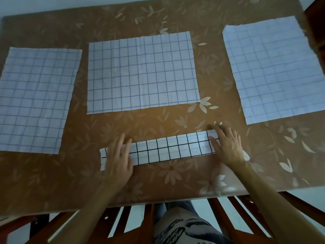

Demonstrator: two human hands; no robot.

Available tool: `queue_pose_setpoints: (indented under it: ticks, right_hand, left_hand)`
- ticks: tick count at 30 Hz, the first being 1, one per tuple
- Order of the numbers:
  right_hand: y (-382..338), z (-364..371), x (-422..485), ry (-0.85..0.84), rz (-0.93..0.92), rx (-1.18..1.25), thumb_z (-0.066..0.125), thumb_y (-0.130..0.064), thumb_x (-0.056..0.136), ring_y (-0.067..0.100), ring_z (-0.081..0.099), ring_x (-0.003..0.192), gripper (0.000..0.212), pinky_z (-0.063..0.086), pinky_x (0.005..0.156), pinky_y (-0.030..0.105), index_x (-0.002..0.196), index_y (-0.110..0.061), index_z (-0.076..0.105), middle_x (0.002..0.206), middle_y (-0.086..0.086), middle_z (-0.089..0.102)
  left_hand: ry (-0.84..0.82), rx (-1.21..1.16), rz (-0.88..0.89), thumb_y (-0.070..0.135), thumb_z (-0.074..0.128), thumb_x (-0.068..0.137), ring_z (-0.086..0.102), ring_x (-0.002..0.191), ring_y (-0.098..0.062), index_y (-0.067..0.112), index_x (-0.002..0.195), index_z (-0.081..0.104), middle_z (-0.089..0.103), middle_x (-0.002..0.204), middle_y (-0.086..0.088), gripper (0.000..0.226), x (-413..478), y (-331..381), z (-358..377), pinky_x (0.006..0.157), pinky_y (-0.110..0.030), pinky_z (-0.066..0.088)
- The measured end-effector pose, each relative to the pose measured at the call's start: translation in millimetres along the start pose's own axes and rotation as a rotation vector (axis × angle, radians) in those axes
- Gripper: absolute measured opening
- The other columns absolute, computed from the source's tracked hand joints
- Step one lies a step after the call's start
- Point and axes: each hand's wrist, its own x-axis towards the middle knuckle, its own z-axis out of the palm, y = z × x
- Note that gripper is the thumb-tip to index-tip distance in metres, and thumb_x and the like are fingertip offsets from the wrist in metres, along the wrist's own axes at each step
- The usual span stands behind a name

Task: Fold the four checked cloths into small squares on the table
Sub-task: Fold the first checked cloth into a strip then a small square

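While three spread cloths (142,73) lie on the table (158,187), I see a folded strip (168,149) nearest me. Left hand (119,155) and right hand (226,145) press its ends, fingers straight.

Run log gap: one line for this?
checked strip: folded | left hand: flat on left end | right hand: flat on right end | left cloth, middle cloth, right cloth: unfolded

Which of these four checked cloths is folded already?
The narrow strip nearest the person, with the left hand and right hand flat on its ends. The left cloth, middle cloth and right cloth lie spread open.
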Motion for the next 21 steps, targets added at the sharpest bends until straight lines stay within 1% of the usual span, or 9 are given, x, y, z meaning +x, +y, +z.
queue_pose_setpoints:
  ticks: [3, 6, 8, 10, 13, 15, 17, 19, 21]
  right_hand:
    - [3.3, -10.7, 12.9, -0.039, -0.005, -0.015, 0.06, -0.026, 0.096, 0.041, 0.052, 0.113, 0.04, 0.043, 0.093, 0.051, 0.134, -0.016, 0.055, 0.134, 0.014, 0.053]
    - [3.5, -16.8, 23.9, -0.158, -0.011, -0.048, 0.067, -0.032, 0.091, 0.036, 0.049, 0.119, 0.041, 0.041, 0.096, 0.046, 0.129, -0.019, 0.058, 0.137, 0.009, 0.053]
    - [5.6, -19.0, 29.1, -0.243, 0.02, 0.004, 0.073, -0.035, 0.085, 0.032, 0.051, 0.12, 0.039, 0.042, 0.098, 0.045, 0.12, -0.022, 0.061, 0.132, 0.003, 0.056]
    - [10.0, -20.5, 30.7, -0.254, -0.002, 0.035, 0.077, -0.036, 0.08, 0.031, 0.053, 0.119, 0.037, 0.042, 0.099, 0.044, 0.113, -0.025, 0.064, 0.13, 0.002, 0.056]
    - [12.8, -21.4, 22.5, -0.256, -0.059, 0.017, 0.076, -0.031, 0.082, 0.031, 0.049, 0.12, 0.039, 0.038, 0.1, 0.042, 0.118, -0.024, 0.065, 0.133, 0.006, 0.052]
    - [12.6, -20.1, 13.9, -0.285, -0.032, 0.073, 0.072, -0.03, 0.085, 0.028, 0.056, 0.108, 0.034, 0.049, 0.092, 0.042, 0.116, -0.018, 0.067, 0.128, 0.005, 0.053]
    - [10.6, -20.0, 2.0, -0.334, 0.045, 0.106, 0.066, -0.03, 0.087, 0.025, 0.061, 0.093, 0.023, 0.052, 0.078, 0.037, 0.103, -0.013, 0.068, 0.122, 0.006, 0.059]
    - [7.7, -19.6, -13.4, -0.368, 0.073, 0.111, 0.064, -0.022, 0.088, 0.028, 0.063, 0.092, 0.027, 0.046, 0.071, 0.033, 0.112, -0.011, 0.06, 0.113, 0.009, 0.064]
    - [4.3, -19.3, -28.7, -0.353, 0.079, 0.116, 0.067, -0.019, 0.086, 0.032, 0.064, 0.095, 0.046, 0.044, 0.068, 0.033, 0.128, -0.014, 0.049, 0.111, 0.011, 0.065]
  left_hand:
    - [-0.014, -0.081, 0.152, 0.003, 0.047, 0.092, 0.039, 0.138, -0.028, 0.009, 0.141, 0.05, 0.042, 0.151, -0.012, 0.049, 11.7, 45.9, 7.2, 0.114, -0.044, 0.038]
    - [-0.131, -0.085, 0.311, -0.001, 0.066, 0.081, 0.049, 0.13, -0.028, 0.012, 0.135, 0.055, 0.052, 0.141, -0.013, 0.057, 14.0, 92.4, 18.4, 0.108, -0.04, 0.045]
    - [-0.201, -0.07, 0.375, 0.0, 0.074, 0.074, 0.052, 0.126, -0.028, 0.013, 0.131, 0.057, 0.056, 0.135, -0.011, 0.061, 10.7, 114.9, 27.1, 0.106, -0.038, 0.047]
    - [-0.228, -0.025, 0.379, 0.0, 0.08, 0.068, 0.055, 0.116, -0.026, 0.014, 0.126, 0.059, 0.058, 0.125, -0.008, 0.064, 6.7, 127.0, 33.4, 0.099, -0.036, 0.05]
    - [-0.231, 0.067, 0.337, 0.003, 0.086, 0.062, 0.056, 0.105, -0.025, 0.013, 0.122, 0.06, 0.058, 0.116, -0.007, 0.066, 1.8, 129.3, 36.6, 0.091, -0.035, 0.053]
    - [-0.229, 0.118, 0.32, 0.006, 0.089, 0.059, 0.057, 0.104, -0.026, 0.014, 0.12, 0.06, 0.058, 0.116, -0.009, 0.068, -0.1, 123.9, 36.6, 0.09, -0.037, 0.054]
    - [-0.206, 0.139, 0.312, 0.008, 0.087, 0.063, 0.057, 0.104, -0.026, 0.015, 0.117, 0.061, 0.058, 0.115, -0.008, 0.061, -2.7, 117.6, 34.5, 0.091, -0.037, 0.053]
    - [-0.18, 0.135, 0.321, 0.008, 0.081, 0.069, 0.058, 0.107, -0.025, 0.015, 0.116, 0.062, 0.059, 0.116, -0.008, 0.051, -7.3, 113.1, 31.6, 0.093, -0.037, 0.051]
    - [-0.177, 0.124, 0.342, 0.01, 0.077, 0.074, 0.055, 0.116, -0.027, 0.015, 0.119, 0.062, 0.059, 0.124, -0.009, 0.048, -13.8, 108.8, 29.6, 0.099, -0.039, 0.049]
